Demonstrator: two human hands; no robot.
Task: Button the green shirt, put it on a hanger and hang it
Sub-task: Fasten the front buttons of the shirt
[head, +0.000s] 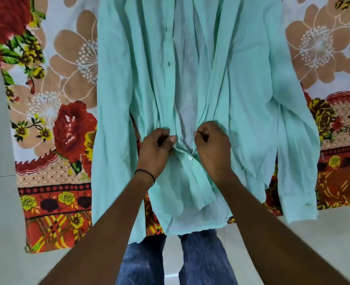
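In the head view the green shirt (242,83) lay spread over a flowered sheet (67,83), its front open above the hands. The left hand (156,149) had its fingers curled, pinching one front edge, and the right hand (213,147) pinched the other edge, close together. A white button (190,157) showed just below, between them.

A single head-worn camera (wide-angle, edges bowed) looks forward and steeply down, near the green shirt (242,68), which fills the middle; floral cloth (67,58) behind, floor (324,243) below
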